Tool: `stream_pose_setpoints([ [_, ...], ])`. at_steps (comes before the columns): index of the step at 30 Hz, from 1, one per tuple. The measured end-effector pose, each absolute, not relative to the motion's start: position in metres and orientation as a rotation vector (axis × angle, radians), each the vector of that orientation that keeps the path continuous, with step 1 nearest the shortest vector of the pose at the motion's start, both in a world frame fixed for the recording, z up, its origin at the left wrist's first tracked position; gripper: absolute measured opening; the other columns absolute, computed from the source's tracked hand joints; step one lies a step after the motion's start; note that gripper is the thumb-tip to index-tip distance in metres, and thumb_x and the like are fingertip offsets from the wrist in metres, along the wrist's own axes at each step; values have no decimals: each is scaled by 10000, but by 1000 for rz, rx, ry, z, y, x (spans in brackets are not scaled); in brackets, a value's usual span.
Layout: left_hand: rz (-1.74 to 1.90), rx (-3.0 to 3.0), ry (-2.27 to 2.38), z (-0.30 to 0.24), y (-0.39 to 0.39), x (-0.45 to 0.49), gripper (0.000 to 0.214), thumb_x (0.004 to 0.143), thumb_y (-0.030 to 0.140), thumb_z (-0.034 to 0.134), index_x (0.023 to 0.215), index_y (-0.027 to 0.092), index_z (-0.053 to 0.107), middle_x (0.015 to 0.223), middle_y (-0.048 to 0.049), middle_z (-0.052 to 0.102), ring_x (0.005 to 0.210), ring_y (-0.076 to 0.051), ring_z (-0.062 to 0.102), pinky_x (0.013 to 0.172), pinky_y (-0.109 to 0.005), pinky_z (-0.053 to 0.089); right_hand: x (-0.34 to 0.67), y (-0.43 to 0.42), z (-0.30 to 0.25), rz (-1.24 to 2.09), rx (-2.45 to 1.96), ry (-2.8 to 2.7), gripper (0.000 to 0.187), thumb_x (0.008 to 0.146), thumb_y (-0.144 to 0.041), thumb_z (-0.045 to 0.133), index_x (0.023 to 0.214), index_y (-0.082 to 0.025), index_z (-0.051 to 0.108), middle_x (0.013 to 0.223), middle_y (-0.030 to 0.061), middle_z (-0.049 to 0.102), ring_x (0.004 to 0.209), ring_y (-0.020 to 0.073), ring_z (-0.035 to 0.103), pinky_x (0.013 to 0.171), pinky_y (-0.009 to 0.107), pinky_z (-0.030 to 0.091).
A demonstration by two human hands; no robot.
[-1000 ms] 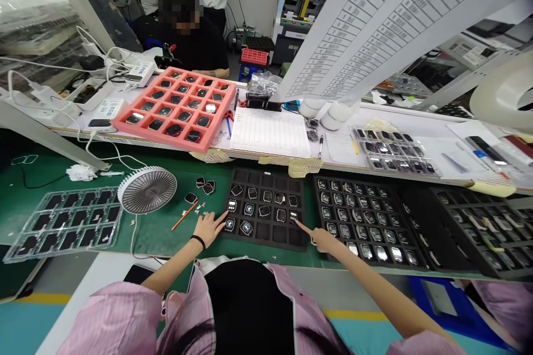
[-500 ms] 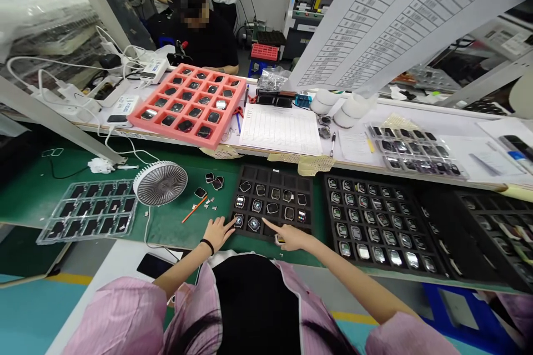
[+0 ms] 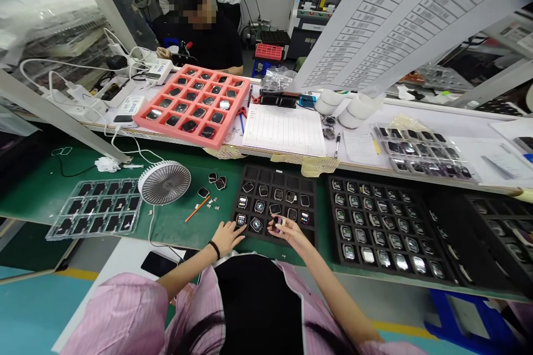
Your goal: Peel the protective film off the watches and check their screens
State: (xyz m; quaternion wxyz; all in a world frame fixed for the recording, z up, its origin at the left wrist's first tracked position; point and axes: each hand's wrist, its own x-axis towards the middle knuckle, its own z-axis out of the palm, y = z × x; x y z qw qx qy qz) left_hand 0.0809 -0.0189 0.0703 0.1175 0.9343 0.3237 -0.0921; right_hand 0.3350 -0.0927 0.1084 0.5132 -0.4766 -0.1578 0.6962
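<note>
My right hand [image 3: 291, 233] pinches a small dark, purplish watch body [image 3: 277, 224] between thumb and fingers, above the front part of the black foam tray [image 3: 291, 181]. My left hand [image 3: 226, 237] lies at that tray's front left corner, fingers stretched and apart, with nothing in it. Closest to its fingertips is a lit watch face [image 3: 240, 219]. Beside that sits another lit watch [image 3: 256, 225] in its own pocket. More watch faces, some lit and some dark, fill pockets in the middle rows. The fingers partly cover the held watch body.
A second black tray [image 3: 387, 222] full of watch bodies lies to the right. On the left stand a white fan [image 3: 164, 183], a clear tray [image 3: 95, 208] and an orange stick [image 3: 197, 208]. A pink tray [image 3: 194, 102] rests on the shelf, with a co-worker [image 3: 204, 39] behind.
My right hand has gone from pointing over the tray to turning up a watch body in its fingers. My left index finger no longer points at the lit watch; the hand has settled slightly lower.
</note>
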Motion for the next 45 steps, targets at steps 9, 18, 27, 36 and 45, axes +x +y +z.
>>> stream_pose_setpoints([
  [9, -238, 2739, 872, 61, -22, 128, 523, 971, 471, 271, 1403, 212, 409, 1078, -138, 591, 993, -272, 520, 838, -389, 314, 329, -114, 101, 1573, -1070, -211, 401, 632, -306, 816, 999, -204, 688, 913, 49, 696, 879, 238, 680, 959, 484, 458],
  [18, -185, 2737, 927, 66, -3, 138, 512, 982, 427, 243, 1439, 218, 345, 1058, -135, 576, 976, -271, 517, 818, -388, 329, 331, -126, 95, 1537, -1123, -233, 421, 626, -363, 815, 1002, -235, 676, 943, 56, 669, 925, 273, 675, 946, 478, 460],
  [27, -157, 2707, 1057, 54, 31, 173, 488, 981, 434, 241, 1395, 252, 422, 1133, -143, 552, 1057, -303, 489, 867, -427, 318, 323, -126, 94, 1552, -1104, -197, 439, 605, -370, 826, 993, -238, 671, 933, 51, 668, 902, 246, 679, 969, 467, 450],
  [36, -137, 2679, 963, 67, 16, 140, 464, 977, 412, 295, 1389, 247, 428, 1080, -127, 571, 999, -271, 521, 844, -401, 351, 323, -122, 105, 1561, -1054, -228, 434, 605, -384, 819, 994, -256, 673, 940, 48, 654, 914, 247, 671, 959, 460, 451],
  [45, 127, 2504, 539, 123, -5, 160, 633, 881, 279, 475, 1467, 259, 238, 1422, -88, 433, 1257, -224, 437, 962, -333, 393, 325, -119, 102, 1578, -1073, -276, 390, 617, -394, 808, 957, -259, 671, 924, 54, 649, 944, 278, 656, 916, 485, 472],
])
